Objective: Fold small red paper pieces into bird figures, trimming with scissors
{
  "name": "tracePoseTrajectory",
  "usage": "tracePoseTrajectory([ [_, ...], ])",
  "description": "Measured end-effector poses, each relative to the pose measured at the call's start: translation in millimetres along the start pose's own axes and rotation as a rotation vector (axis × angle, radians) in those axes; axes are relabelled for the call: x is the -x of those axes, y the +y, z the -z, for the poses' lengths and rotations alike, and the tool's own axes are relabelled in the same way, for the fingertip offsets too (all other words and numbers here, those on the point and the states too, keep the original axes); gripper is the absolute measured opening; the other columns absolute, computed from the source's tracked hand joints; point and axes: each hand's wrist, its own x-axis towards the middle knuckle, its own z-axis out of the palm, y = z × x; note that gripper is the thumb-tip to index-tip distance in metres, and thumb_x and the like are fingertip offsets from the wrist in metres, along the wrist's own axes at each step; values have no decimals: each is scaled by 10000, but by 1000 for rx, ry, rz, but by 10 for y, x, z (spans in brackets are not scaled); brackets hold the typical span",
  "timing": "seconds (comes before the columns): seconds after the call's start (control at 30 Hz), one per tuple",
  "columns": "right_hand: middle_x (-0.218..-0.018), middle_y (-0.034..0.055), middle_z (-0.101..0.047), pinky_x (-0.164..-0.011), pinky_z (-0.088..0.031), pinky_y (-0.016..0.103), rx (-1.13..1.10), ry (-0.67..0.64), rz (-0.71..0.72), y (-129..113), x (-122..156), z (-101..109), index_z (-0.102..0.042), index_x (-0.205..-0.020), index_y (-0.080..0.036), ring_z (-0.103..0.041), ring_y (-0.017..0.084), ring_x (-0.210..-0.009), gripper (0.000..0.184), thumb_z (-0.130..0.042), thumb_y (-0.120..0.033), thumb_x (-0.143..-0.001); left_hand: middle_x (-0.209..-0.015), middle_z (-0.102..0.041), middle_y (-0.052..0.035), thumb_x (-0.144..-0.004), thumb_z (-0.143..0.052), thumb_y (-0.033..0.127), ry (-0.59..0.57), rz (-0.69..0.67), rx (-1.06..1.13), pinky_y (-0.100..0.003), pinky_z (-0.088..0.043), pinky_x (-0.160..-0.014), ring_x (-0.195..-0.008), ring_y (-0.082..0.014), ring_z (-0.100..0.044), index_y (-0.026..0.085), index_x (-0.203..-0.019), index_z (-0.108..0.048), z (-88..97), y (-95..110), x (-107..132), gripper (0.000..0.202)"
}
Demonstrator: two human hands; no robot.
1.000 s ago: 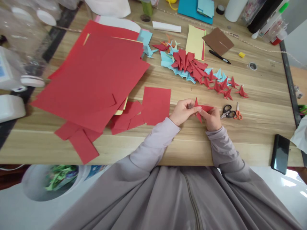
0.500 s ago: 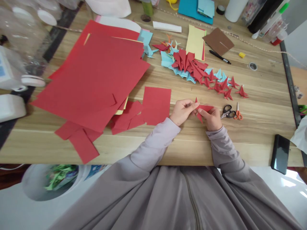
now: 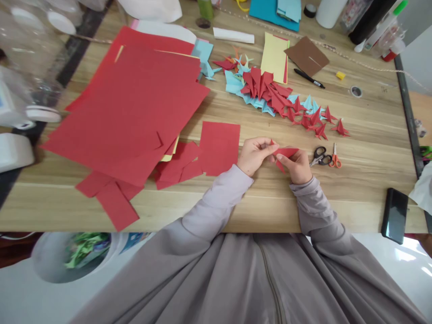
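Between my two hands is a partly folded red origami paper (image 3: 287,152), with narrow points sticking out at top, bottom and right. My left hand (image 3: 255,155) pinches its left side between thumb and fingers. Closed on the right part is my right hand (image 3: 298,166), its thumb pressed on the near face. The fingers behind the paper are mostly hidden. Left of my hands lies a flat red paper square (image 3: 220,148). Beyond them sit several small folded red cranes (image 3: 315,118) with light blue ones (image 3: 308,103), beside a pile of red folded pieces (image 3: 261,85).
Black-handled scissors (image 3: 320,156) and small orange scissors (image 3: 335,159) lie right of my hands. A large stack of red sheets (image 3: 135,108) covers the left. A phone (image 3: 394,216) rests at the front right edge. Yellow paper (image 3: 274,56), brown paper (image 3: 307,56) and a pen (image 3: 308,78) lie farther back.
My left hand has shifted slightly left and the red paper's upper point now sits closer to its fingers. Both hands keep their hold. The camera view has moved slightly.
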Motion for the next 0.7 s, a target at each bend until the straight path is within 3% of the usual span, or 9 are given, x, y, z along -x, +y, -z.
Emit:
tracePoseTrajectory([
  [0.17,-674,15,-668,-629,-477,278,20,-7,-7,3,2,0,-688,-703,-158,-573,130,-625,295,-754,-443,-663,-471,-586,9,-712,-700,438,31,4,-11,-209,-424,-446,-415,-95,-548,146,-659,-638,4,-10,-2,303],
  [0.4,-652,14,-653,-598,-466,276,38,-73,-3,-14,10,-16,-684,-701,-171,-558,131,-603,288,-746,-451,-675,-438,-546,28,-724,-669,528,78,22,4,-215,-415,-392,-359,-101,-523,160,-657,-592,-3,20,9,382],
  [0.53,-643,13,-653,-577,-470,271,36,-15,-33,12,0,-26,-679,-686,-174,-558,132,-593,299,-761,-458,-643,-465,-543,33,-707,-660,585,116,45,-9,-213,-440,-418,-384,-92,-532,158,-704,-612,-9,21,-4,430],
  [0.7,-595,-6,-633,-527,-461,245,-37,68,-79,78,-13,-5,-676,-679,-175,-560,117,-545,282,-780,-431,-622,-573,-604,26,-612,-777,469,94,-12,17,-225,-487,-520,-488,-82,-565,147,-700,-611,-15,16,-10,372],
])
